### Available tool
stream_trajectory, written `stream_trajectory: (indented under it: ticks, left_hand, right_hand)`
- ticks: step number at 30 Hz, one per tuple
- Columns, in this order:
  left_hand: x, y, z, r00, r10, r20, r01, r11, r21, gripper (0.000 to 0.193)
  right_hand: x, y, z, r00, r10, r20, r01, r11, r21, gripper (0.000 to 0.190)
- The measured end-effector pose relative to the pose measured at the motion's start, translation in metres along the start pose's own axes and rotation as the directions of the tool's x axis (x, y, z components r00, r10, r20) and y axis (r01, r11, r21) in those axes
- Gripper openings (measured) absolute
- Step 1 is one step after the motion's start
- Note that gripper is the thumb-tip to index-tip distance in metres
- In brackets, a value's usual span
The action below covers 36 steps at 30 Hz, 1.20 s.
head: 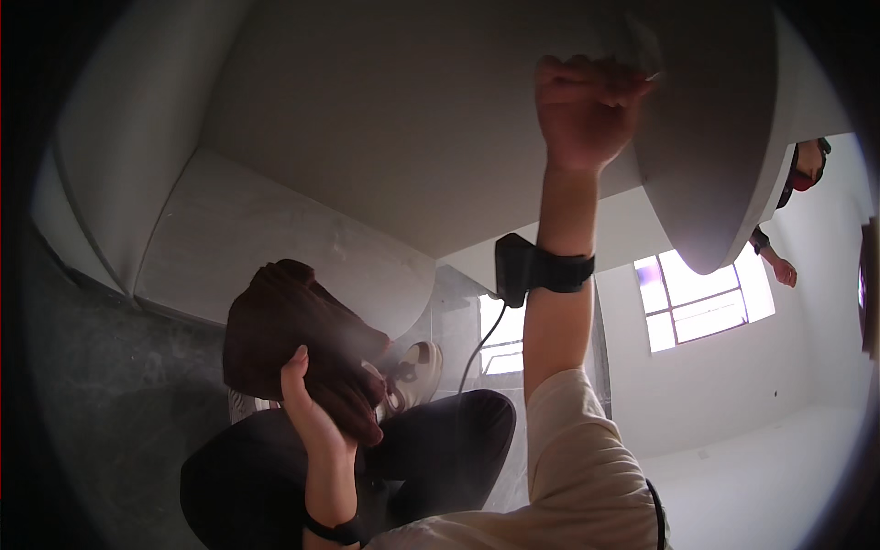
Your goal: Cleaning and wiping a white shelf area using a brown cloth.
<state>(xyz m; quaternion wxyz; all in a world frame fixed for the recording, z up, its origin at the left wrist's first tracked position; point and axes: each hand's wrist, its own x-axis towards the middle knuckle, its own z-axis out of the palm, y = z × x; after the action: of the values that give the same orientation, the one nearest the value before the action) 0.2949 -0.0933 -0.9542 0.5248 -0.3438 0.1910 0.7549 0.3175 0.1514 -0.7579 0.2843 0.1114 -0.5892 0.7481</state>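
Note:
A dark brown cloth point(295, 330) lies bunched over my left hand point(313, 405), which grips its lower edge with the thumb on top. The cloth hangs above my shoes, between my knees and a grey low panel. My right hand point(588, 103) is raised high against a broad grey surface point(385, 117), its fingers curled. A pale, thin, blurred thing point(643, 45) shows at its fingertips; what it is cannot be made out. Right of that hand is a dark panel with a curved edge point(715, 172).
A black device point(515, 268) is strapped to my right forearm, with a cable point(478, 350) hanging from it. My bent knees point(440, 440) and a light shoe point(416, 375) are above the grey floor point(130, 385). At right are a window point(701, 295) and another person's hand point(784, 271).

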Motion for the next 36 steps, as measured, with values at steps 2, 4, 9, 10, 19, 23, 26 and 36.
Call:
stream_trajectory:
  ticks: [2,4,9,10,19,23,26,36]
  left_hand:
    - [0.002,0.003,-0.008,0.986,-0.045,0.159,0.028,0.994,0.106,0.036]
    - [0.002,0.004,-0.009,0.985,-0.056,0.161,0.042,0.995,0.091,0.036]
    - [-0.002,0.005,-0.007,0.972,-0.076,0.223,0.056,0.994,0.097,0.035]
    - [-0.002,0.004,-0.006,0.981,-0.054,0.184,0.041,0.996,0.075,0.034]
    - [0.012,-0.010,-0.021,0.975,0.003,0.221,-0.014,0.999,0.045,0.032]
    - [0.019,-0.014,-0.019,0.968,-0.052,0.247,0.034,0.997,0.076,0.031]
    - [0.036,-0.027,-0.030,0.928,-0.067,0.365,0.006,0.986,0.165,0.031]
    - [0.091,-0.028,-0.065,0.946,0.111,0.305,-0.286,0.733,0.617,0.037]
  right_hand:
    - [0.004,0.010,-0.002,0.999,-0.036,0.017,0.036,0.999,0.038,0.014]
    - [0.007,0.021,-0.001,0.997,-0.068,0.031,0.065,0.994,0.083,0.013]
    - [0.017,0.043,-0.004,0.984,-0.103,0.142,0.055,0.950,0.309,0.009]
    - [0.020,0.049,-0.002,0.985,-0.103,0.141,0.055,0.950,0.308,0.009]
    - [-0.086,0.142,-0.004,0.797,0.226,-0.560,-0.373,0.913,-0.163,0.007]
    - [-0.138,0.074,0.020,0.739,-0.078,-0.669,-0.516,0.574,-0.636,0.018]
    - [-0.154,0.005,0.065,0.952,-0.294,-0.088,-0.168,-0.257,-0.952,0.019]
    - [-0.242,-0.064,0.146,0.875,-0.235,0.424,0.146,-0.707,-0.692,0.024]
